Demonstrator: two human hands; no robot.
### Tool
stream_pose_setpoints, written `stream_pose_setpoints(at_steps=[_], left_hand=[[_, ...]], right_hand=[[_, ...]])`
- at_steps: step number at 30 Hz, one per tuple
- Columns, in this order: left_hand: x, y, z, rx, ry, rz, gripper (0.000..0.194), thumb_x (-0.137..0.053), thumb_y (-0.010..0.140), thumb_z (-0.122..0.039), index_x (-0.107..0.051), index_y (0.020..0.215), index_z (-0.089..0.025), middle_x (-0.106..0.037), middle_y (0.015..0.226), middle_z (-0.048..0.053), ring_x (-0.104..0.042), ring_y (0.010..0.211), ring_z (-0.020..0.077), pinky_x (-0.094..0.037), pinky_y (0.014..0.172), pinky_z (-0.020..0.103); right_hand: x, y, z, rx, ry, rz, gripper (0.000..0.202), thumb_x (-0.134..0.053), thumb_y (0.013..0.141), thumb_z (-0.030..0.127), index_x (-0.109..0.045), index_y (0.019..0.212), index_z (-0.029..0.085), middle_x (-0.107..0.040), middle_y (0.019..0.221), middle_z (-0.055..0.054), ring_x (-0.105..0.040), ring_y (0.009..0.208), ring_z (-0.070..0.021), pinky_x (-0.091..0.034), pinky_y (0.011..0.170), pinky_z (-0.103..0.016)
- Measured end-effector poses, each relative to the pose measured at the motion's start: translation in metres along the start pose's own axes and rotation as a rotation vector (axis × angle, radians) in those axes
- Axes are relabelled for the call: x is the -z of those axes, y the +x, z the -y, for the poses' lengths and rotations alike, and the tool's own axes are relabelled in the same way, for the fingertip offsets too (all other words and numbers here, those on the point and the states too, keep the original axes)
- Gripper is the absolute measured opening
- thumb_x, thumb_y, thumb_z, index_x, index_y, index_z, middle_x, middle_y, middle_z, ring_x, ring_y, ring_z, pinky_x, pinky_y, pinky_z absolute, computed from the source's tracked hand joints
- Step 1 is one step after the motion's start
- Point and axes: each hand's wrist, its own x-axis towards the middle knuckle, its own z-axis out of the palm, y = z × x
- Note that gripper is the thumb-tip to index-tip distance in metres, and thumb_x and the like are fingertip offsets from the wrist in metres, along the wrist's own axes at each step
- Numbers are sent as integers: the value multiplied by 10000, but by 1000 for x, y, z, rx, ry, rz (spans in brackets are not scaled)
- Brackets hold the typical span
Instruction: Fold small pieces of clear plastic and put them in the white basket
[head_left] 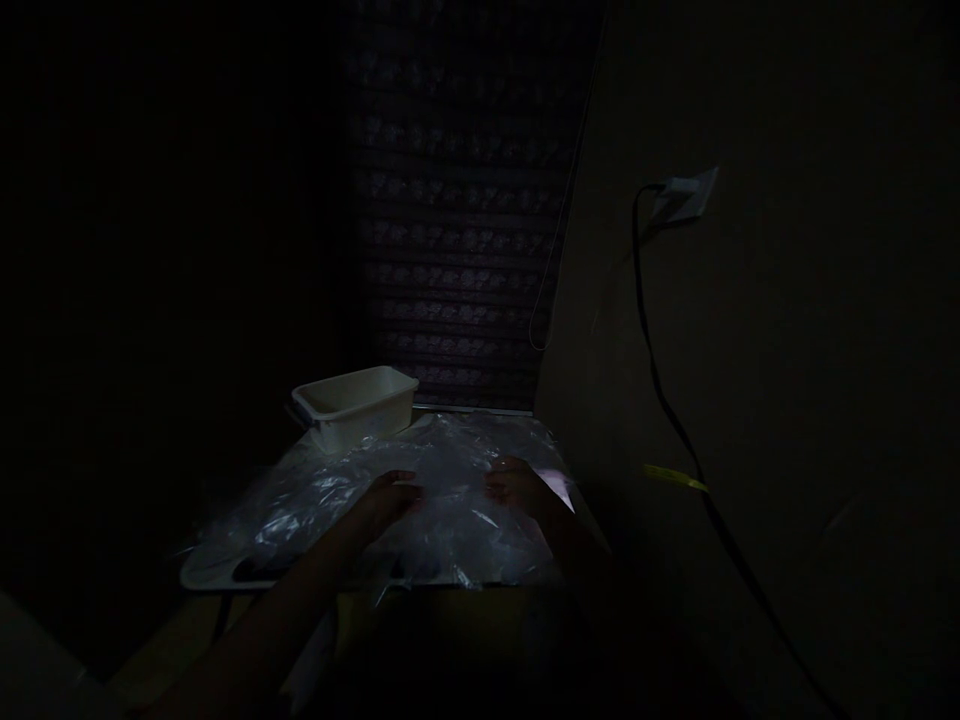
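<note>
Crinkled clear plastic film (450, 520) is spread in a loose heap over most of a small light-topped table (202, 572). From the lower left my left hand (394, 495) reaches into the film, its fingers curled around a part of it. Opposite, my right hand (514, 482) faces it with bent fingers, also gripping the film. A smoother stretch of plastic lies between the two hands. Dim light hides the exact fingertip contact.
An open white plastic tub (367, 425) stands at the table's back left. Behind it hangs a patterned window blind (465, 240) with a cord. On the right wall, a black cable (652, 360) with a yellow tag (675, 478) runs down from a socket (686, 197).
</note>
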Motion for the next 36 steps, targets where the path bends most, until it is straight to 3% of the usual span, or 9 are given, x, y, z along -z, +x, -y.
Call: stream_pose_setpoints(at_steps=[4,9,12,17,24,29,36], left_hand=[[5,-2,-3,-4,14,31,290,-514,463,-9,-441,710,-142,-544,483,-23,-523,477,83,-405,512,190],[10,0,-2,57,-4,137,336,-502,486,2,-432,780,-145,-571,566,-3,-550,566,102,-428,578,216],[5,1,-1,94,-22,155,309,-492,523,-18,-427,799,-140,-579,614,13,-559,610,116,-437,608,239],[1,2,-2,36,-18,126,356,-449,518,50,-418,823,-130,-586,632,21,-561,629,101,-429,620,199],[8,4,0,66,-4,279,471,-509,533,-46,-375,964,-181,-589,784,53,-551,729,163,-434,637,308],[4,11,1,-41,-20,260,476,-490,524,-11,-380,964,-155,-584,813,78,-541,767,160,-416,668,268],[11,16,0,-44,-4,297,547,-465,466,45,-379,964,-163,-555,874,81,-533,781,173,-416,654,287]], right_hand=[[5,1,-1,40,48,31,369,-555,464,70,-385,772,182,-486,464,64,-460,385,-82,-329,446,-236],[13,4,-3,95,72,135,258,-564,481,135,-446,710,166,-511,526,37,-495,457,-100,-346,479,-256],[11,6,-3,94,47,95,220,-556,481,132,-454,674,152,-507,518,30,-503,473,-105,-347,488,-252],[13,11,-5,82,14,51,296,-561,457,96,-445,724,150,-517,488,33,-496,435,-103,-354,477,-255],[21,13,-9,75,17,204,149,-550,508,225,-513,613,125,-552,558,-16,-531,554,-133,-377,513,-268],[19,12,-7,99,25,216,130,-578,470,179,-508,563,121,-552,547,-11,-532,545,-134,-370,517,-263],[20,14,-6,-105,94,271,75,-494,589,197,-502,606,125,-574,577,-39,-550,583,-142,-376,572,-287]])
